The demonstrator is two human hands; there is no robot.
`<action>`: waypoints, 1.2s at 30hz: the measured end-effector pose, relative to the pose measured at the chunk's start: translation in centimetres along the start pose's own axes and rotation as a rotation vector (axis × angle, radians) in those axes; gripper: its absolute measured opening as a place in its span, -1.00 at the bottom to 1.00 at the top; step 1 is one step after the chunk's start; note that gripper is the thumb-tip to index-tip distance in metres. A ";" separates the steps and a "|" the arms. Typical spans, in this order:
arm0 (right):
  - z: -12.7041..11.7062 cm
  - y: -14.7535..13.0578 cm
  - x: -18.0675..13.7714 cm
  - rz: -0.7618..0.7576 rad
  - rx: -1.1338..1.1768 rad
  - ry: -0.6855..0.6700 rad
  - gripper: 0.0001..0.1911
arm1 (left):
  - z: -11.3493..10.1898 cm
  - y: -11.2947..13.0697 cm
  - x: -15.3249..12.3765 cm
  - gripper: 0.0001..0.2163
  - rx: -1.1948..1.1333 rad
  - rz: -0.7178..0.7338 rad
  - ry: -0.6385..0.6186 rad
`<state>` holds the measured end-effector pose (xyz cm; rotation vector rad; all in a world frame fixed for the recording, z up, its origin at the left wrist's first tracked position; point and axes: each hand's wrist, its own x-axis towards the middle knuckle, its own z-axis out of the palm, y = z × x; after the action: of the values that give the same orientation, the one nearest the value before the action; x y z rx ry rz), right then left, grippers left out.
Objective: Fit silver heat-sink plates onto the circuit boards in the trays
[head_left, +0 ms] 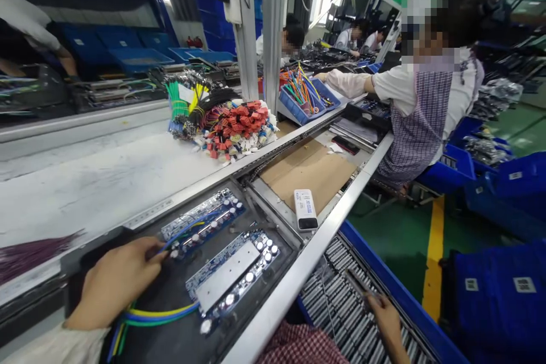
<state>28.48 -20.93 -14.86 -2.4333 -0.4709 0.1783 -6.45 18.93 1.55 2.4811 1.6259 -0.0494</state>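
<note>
My left hand [114, 283] rests on a black tray [179, 330] and pinches a blue wire [187, 228] that runs over the far blue circuit board [203, 220]. A second blue circuit board [232, 273] with a grey plate lies nearer me. Yellow, green and blue wires [157, 314] curl under my left wrist. My right hand [384, 314] reaches down into a blue bin [409, 301] of grey metal parts [341, 301], fingers curled on one of them.
A pile of red and white components with wire bundles [230, 125] lies on the white bench. A white device [305, 209] sits by a cardboard sheet [307, 168]. A seated person in a checked apron [420, 102] works to the right. Blue crates [499, 296] stand on the green floor.
</note>
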 end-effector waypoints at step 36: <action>10.3 -47.9 2.2 -1.745 -0.076 -0.996 -0.61 | 0.6 -2.0 -0.3 -0.81 -0.332 0.098 -0.170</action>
<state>14.15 20.67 6.82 -1.0154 -2.6687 0.5334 -8.36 19.31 0.77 2.2326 1.3221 0.0203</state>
